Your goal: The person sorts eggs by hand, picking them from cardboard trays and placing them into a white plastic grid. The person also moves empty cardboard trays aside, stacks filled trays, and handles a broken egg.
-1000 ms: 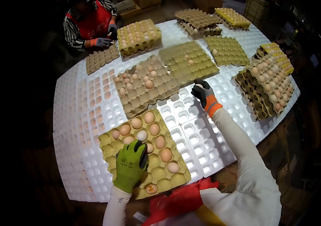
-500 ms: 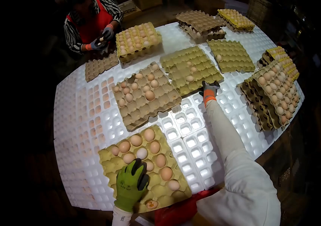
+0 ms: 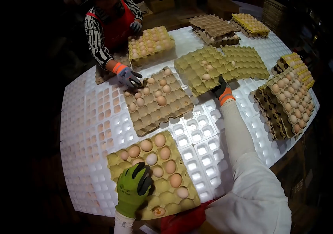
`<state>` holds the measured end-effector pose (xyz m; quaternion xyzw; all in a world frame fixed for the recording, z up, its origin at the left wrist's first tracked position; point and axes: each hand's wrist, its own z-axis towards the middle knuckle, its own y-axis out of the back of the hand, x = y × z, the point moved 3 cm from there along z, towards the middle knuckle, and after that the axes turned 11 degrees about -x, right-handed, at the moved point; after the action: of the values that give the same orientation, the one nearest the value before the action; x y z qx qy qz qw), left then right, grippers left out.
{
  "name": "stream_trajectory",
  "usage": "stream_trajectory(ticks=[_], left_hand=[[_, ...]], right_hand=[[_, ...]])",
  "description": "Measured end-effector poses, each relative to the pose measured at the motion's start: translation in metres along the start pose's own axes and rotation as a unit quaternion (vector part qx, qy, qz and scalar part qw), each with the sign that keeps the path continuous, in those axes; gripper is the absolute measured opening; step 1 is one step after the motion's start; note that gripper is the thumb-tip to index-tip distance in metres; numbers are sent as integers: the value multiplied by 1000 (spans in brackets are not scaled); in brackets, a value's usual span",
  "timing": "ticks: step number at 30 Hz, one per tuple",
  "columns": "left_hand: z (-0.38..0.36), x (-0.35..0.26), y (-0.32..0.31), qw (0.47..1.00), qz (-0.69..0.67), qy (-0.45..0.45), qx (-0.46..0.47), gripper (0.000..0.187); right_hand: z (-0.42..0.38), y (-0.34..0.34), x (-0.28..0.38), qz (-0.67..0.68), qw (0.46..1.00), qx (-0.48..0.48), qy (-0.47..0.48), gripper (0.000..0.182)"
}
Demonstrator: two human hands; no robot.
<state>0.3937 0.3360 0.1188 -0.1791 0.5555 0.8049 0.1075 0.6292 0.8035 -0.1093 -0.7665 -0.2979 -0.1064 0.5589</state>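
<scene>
My left hand [image 3: 133,191], in a green glove with black fingertips, rests over the left side of a near olive egg tray [image 3: 166,199]. Its fingers are loosely bent and apart, and no egg shows in them. Several brown and pale eggs [image 3: 170,167] sit in that tray, along with a broken egg [image 3: 159,211] at its front edge. Farther off, my right hand [image 3: 223,90], gloved in black with an orange cuff, grips the near right edge of another olive egg tray [image 3: 190,74]. That tray is tilted, holds a few eggs and overlaps a second olive tray [image 3: 252,62].
Across the white dimpled table [image 3: 84,163], a co-worker's gloved hand [image 3: 129,77] reaches onto a brown tray [image 3: 150,117] with several eggs. Stacked egg trays [image 3: 287,103] stand at the right. More stacks [image 3: 150,43] sit along the far side.
My right hand has taken hold of the far olive tray and raised its near edge. The co-worker's hand has come down over the brown tray. My left fingers have bent slightly.
</scene>
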Motion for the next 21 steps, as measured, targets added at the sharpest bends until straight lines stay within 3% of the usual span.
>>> stream_trajectory(ticks=[2, 3, 6, 7, 8, 9, 10, 12, 13, 15, 18, 21], left_hand=[[7, -2, 9, 999, -4, 12, -31, 40], [9, -2, 12, 999, -13, 10, -43, 40], [29, -9, 14, 994, -65, -29, -80, 39], [38, -12, 10, 991, -71, -66, -90, 37], [49, -16, 4, 986, -80, -105, -101, 36], [61, -24, 0, 982, -77, -122, -125, 36], [72, -32, -1, 977, -70, -138, -149, 36], [92, -43, 7, 972, -76, -127, -182, 44], [97, -45, 10, 969, -48, -119, -210, 47], [103, -43, 23, 968, -10, -105, -228, 50], [82, -28, 40, 977, 38, -72, -198, 37], [48, -10, 46, 961, 193, -3, -200, 29]], right_hand=[[-10, 3, 14, 6, 1000, 12, 3, 51], [-5, 17, 21, -24, 994, 103, 26, 53], [-108, -36, 43, -82, 989, 96, 77, 54], [-129, -35, 41, -256, 930, 141, 225, 57], [-156, -40, 41, -417, 814, 175, 364, 61], [-179, -44, 39, -498, 735, 162, 430, 65], [-202, -58, 31, -487, 744, 167, 426, 65], [-239, -88, 8, -420, 820, 182, 344, 67], [-258, -103, -4, -426, 813, 201, 341, 68], [-299, -130, -22, -485, 732, 270, 396, 64], [-344, -162, -57, -539, 617, 334, 467, 62], [-365, -177, -92, -586, 567, 332, 475, 66]])
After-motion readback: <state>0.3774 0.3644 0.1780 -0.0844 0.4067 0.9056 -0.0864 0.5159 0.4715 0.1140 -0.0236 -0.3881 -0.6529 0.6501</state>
